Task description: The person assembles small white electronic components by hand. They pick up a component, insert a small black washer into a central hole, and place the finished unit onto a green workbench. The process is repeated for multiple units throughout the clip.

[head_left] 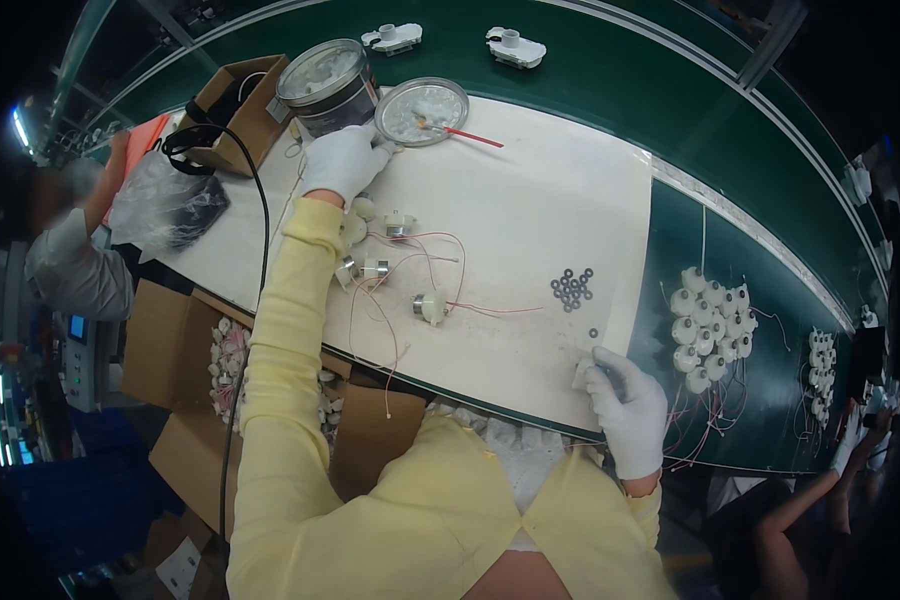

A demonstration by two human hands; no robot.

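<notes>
My left hand (345, 162), in a white glove, reaches far across the table to the foot of a metal tin (328, 88) holding whitish paste. Its fingertips are hard to make out there. My gloved right hand (628, 408) is at the table's near edge, its thumb and fingers closed on a small white part (582, 374). Just beyond it lie a single dark ring (593, 332) and a cluster of small rings (571, 289). Several small white motors with thin red and white wires lie near my left forearm, one motor (431, 308) apart from them.
A paste-smeared lid (422, 112) with a red-handled brush (470, 136) is beside the tin. An open cardboard box (232, 110) stands left of it. Grouped motors (712, 325) occupy the green surface at right. A black cable (264, 240) hangs beside my left arm. Other people work at both sides.
</notes>
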